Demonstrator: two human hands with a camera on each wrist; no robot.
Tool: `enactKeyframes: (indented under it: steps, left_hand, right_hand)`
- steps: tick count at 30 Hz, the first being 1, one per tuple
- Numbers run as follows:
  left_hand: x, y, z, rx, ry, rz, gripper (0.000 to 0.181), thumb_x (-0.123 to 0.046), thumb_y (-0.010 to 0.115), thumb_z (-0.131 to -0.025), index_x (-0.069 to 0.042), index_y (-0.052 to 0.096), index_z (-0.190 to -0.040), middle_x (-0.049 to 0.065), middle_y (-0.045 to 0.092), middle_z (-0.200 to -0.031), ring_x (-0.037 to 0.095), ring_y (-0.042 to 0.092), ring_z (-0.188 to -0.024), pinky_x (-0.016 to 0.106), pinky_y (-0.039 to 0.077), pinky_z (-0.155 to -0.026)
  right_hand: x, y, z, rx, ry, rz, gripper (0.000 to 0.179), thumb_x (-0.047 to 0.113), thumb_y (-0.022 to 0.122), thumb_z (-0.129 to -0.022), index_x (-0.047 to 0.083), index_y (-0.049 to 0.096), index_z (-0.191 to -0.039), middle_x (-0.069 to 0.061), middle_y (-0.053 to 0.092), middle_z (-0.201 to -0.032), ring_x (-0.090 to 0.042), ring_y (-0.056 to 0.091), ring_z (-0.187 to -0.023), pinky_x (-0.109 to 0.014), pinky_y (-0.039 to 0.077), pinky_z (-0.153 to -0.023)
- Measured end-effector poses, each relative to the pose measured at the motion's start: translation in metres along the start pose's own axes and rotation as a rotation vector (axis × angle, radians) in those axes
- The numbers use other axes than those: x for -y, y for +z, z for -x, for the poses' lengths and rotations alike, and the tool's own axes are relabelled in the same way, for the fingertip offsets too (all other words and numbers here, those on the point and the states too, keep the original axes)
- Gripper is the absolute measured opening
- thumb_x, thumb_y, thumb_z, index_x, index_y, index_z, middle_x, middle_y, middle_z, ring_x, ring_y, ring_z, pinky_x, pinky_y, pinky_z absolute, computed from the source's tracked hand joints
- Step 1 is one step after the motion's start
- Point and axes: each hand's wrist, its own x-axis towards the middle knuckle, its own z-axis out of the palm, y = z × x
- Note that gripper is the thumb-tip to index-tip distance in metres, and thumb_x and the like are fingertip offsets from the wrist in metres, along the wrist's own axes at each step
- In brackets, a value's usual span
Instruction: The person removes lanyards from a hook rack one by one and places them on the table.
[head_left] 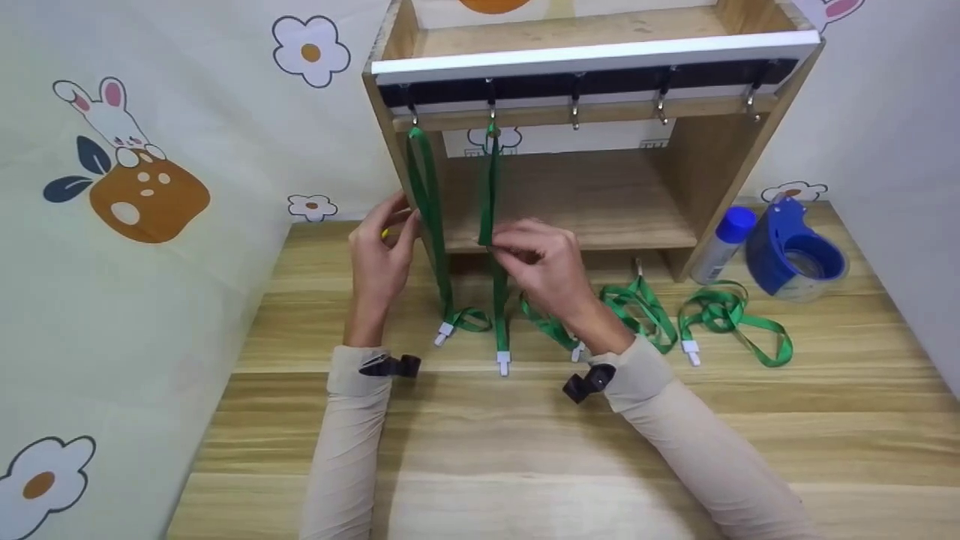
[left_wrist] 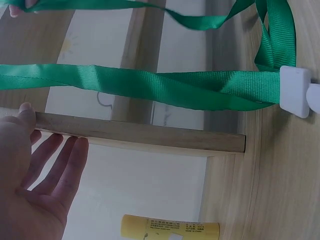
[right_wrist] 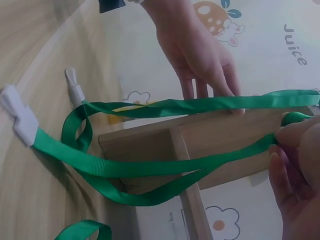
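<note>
Two green lanyards hang from the hooks of a wooden rack (head_left: 577, 199). The first lanyard (head_left: 429, 195) is on the far-left hook, its white clip (head_left: 444, 334) down at the table. From the second hook drops another lanyard (head_left: 500, 307), ending in a white clip (head_left: 503, 363). My right hand (head_left: 544, 262) pinches this second lanyard partway down its strap, as the right wrist view also shows. My left hand (head_left: 380, 251) holds the front edge of the rack's left side panel (left_wrist: 140, 131), thumb on one side and fingers on the other, beside the first lanyard.
Three more green lanyards lie on the table: one partly behind my right forearm, a middle one (head_left: 637, 311) and a right one (head_left: 731, 319). Near the rack's right side stand a blue-capped bottle (head_left: 724, 244) and a blue tape dispenser (head_left: 791, 259). A yellow tube (left_wrist: 170, 227) stands left of the rack.
</note>
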Motion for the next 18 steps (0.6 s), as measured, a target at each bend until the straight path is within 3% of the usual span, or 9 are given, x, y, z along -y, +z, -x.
enactKeyframes:
  steps: [5, 12, 18]
  left_hand:
    - [0.002, 0.0, -0.001, -0.01, 0.013, -0.006, 0.036, -0.009, 0.071, -0.105, -0.001, 0.07, -0.14, 0.018, 0.075, -0.134, 0.031, 0.078, -0.115, 0.029, 0.068, -0.089]
    - [0.003, -0.001, 0.001, 0.003, -0.023, -0.003, 0.036, -0.011, 0.07, -0.106, -0.004, 0.069, -0.141, 0.016, 0.075, -0.136, 0.028, 0.077, -0.116, 0.023, 0.066, -0.089]
    - [0.001, 0.0, 0.0, 0.011, -0.003, -0.018, 0.035, -0.012, 0.069, -0.107, -0.005, 0.069, -0.142, 0.016, 0.074, -0.137, 0.029, 0.077, -0.117, 0.026, 0.067, -0.091]
  right_hand:
    - [0.003, -0.006, -0.003, -0.015, -0.047, -0.009, 0.013, -0.004, 0.075, -0.096, 0.002, 0.086, -0.099, -0.013, 0.082, -0.1, -0.019, 0.075, -0.079, -0.016, 0.061, -0.068]
    - [0.02, -0.011, -0.017, -0.101, -0.091, -0.047, 0.025, -0.004, 0.069, -0.1, 0.006, 0.083, -0.118, -0.009, 0.076, -0.095, -0.013, 0.069, -0.08, -0.018, 0.06, -0.069]
    - [0.036, -0.011, -0.019, -0.065, -0.236, 0.043, 0.034, -0.002, 0.065, -0.105, 0.014, 0.08, -0.131, -0.014, 0.068, -0.104, -0.018, 0.061, -0.082, -0.023, 0.056, -0.069]
